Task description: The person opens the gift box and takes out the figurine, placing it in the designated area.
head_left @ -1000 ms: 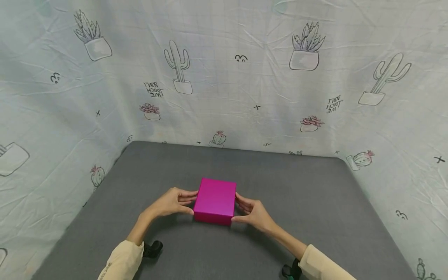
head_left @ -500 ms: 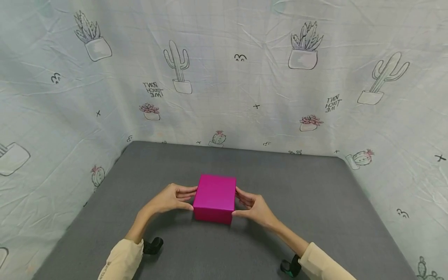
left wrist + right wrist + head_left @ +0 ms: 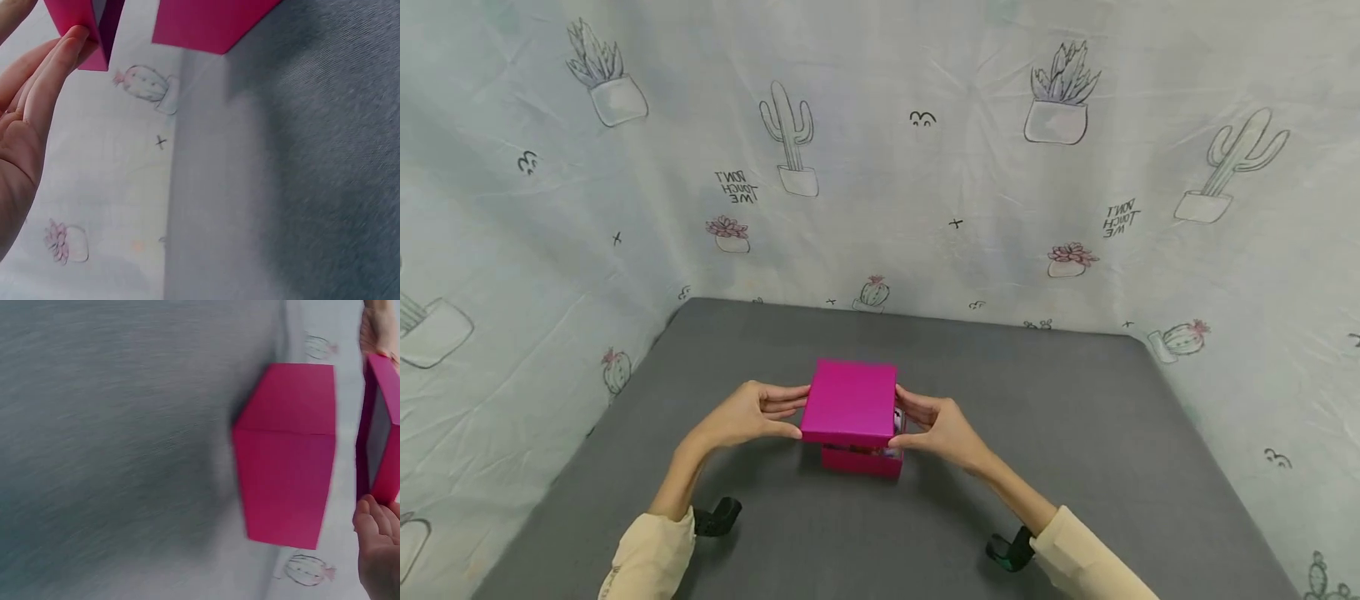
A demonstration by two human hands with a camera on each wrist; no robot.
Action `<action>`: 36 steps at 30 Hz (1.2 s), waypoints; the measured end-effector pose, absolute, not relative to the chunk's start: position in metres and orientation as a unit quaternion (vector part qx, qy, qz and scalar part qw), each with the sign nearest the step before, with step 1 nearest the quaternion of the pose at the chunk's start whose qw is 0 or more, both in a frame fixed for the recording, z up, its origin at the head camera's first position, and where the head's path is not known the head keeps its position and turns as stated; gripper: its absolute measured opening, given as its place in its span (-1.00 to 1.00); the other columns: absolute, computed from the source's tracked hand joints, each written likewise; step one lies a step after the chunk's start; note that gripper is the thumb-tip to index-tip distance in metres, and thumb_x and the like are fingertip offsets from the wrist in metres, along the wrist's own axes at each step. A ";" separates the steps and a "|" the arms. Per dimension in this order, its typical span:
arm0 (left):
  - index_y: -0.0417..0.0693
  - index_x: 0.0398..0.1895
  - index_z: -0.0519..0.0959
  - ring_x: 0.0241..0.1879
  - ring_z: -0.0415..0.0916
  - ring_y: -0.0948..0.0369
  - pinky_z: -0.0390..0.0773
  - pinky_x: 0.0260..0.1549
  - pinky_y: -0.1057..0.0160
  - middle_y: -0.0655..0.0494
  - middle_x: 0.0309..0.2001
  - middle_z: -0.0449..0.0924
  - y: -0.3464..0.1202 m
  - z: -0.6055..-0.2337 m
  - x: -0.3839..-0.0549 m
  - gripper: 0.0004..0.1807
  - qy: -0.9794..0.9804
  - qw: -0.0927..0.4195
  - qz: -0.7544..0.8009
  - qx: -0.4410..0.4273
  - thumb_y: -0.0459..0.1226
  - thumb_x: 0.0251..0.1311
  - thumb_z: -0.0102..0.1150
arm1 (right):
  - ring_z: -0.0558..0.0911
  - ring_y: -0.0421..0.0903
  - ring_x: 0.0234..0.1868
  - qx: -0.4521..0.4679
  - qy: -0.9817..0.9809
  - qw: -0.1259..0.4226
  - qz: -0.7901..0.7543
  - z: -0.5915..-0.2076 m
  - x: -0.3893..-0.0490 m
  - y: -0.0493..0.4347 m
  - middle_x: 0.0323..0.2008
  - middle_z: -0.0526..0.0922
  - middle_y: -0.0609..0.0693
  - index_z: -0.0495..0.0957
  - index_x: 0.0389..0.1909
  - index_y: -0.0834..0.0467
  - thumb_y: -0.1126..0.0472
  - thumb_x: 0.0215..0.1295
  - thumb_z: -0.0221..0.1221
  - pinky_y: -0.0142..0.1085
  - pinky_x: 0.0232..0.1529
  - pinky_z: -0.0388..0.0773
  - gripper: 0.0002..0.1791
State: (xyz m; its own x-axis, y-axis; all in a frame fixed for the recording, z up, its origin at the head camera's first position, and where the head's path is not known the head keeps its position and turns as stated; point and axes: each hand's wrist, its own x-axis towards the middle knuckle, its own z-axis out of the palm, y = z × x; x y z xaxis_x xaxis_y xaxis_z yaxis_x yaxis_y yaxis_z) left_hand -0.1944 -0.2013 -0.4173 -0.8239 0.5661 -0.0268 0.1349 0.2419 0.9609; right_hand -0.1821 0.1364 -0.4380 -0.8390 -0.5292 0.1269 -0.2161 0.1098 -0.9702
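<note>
Glossy magenta square cardboard lid already off magenta cardboard box, lower centre; pinched at sides by fingers of left hand and right hand, not yet set down; mixed contents left inside.

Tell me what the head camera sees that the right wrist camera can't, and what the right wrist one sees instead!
Only the head view: cream sleeves, black wrist gadgets, and bits of things peeking out under the lid.

Only the right wrist view: the pale inside of the pink lid.

Both: the left hand and right hand holding that lid above the pink box, the grey table, and the cactus cloth.
</note>
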 end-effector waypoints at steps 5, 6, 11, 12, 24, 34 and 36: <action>-0.40 0.29 0.32 0.18 0.44 0.17 0.47 0.08 0.06 -0.28 0.29 0.31 -0.215 -0.413 -0.193 -0.21 0.765 0.189 0.574 0.222 -0.28 0.01 0.44 | 0.39 0.04 0.29 -0.249 0.741 0.142 -0.607 -0.430 -0.187 0.121 0.32 0.32 0.18 0.20 0.38 0.30 0.30 0.05 0.40 0.06 0.20 0.35 -0.13; -0.41 0.30 0.31 0.18 0.45 0.19 0.47 0.08 0.06 -0.29 0.29 0.30 -0.218 -0.413 -0.192 -0.22 0.765 0.190 0.575 0.221 -0.29 0.02 0.43 | 0.39 0.04 0.28 -0.250 0.743 0.146 -0.604 -0.430 -0.188 0.117 0.32 0.32 0.19 0.20 0.38 0.30 0.30 0.06 0.40 0.07 0.20 0.35 -0.13; -0.44 0.31 0.28 0.13 0.47 0.32 0.54 0.02 0.24 -0.33 0.28 0.29 -0.237 -0.411 -0.185 -0.23 0.766 0.185 0.578 0.213 -0.33 0.05 0.40 | 0.41 0.01 0.28 -0.258 0.742 0.154 -0.600 -0.423 -0.192 0.098 0.30 0.36 0.16 0.24 0.37 0.27 0.33 0.05 0.40 0.01 0.22 0.37 -0.16; -0.43 0.31 0.28 0.12 0.48 0.33 0.55 0.01 0.26 -0.33 0.28 0.29 -0.241 -0.410 -0.184 -0.23 0.765 0.185 0.580 0.210 -0.34 0.05 0.39 | 0.42 0.00 0.27 -0.257 0.743 0.154 -0.598 -0.422 -0.193 0.094 0.29 0.37 0.14 0.26 0.36 0.25 0.31 0.04 0.41 -0.01 0.22 0.37 -0.16; -0.42 0.34 0.25 0.11 0.48 0.37 0.57 -0.03 0.30 -0.34 0.31 0.25 -0.278 -0.401 -0.173 -0.24 0.773 0.185 0.584 0.163 -0.38 0.09 0.35 | 0.42 -0.07 0.27 -0.285 0.740 0.157 -0.588 -0.419 -0.201 0.056 0.30 0.37 0.07 0.28 0.35 0.24 0.30 0.07 0.39 -0.11 0.22 0.40 -0.20; -0.48 0.34 0.19 0.10 0.48 0.39 0.58 -0.05 0.27 0.03 0.25 0.42 -0.306 -0.400 -0.165 -0.26 0.772 0.172 0.595 0.143 -0.42 0.13 0.30 | 0.40 0.03 0.28 -0.290 0.726 0.179 -0.597 -0.392 -0.195 0.029 0.28 0.37 0.19 0.24 0.34 0.35 0.37 0.11 0.35 -0.22 0.18 0.45 -0.23; -0.50 0.34 0.18 0.09 0.48 0.39 0.58 -0.06 0.28 0.23 0.19 0.48 -0.312 -0.399 -0.163 -0.26 0.769 0.168 0.601 0.141 -0.44 0.13 0.29 | 0.41 -0.01 0.27 -0.281 0.732 0.180 -0.594 -0.393 -0.197 0.022 0.28 0.39 0.15 0.26 0.35 0.31 0.36 0.10 0.36 -0.31 0.15 0.47 -0.23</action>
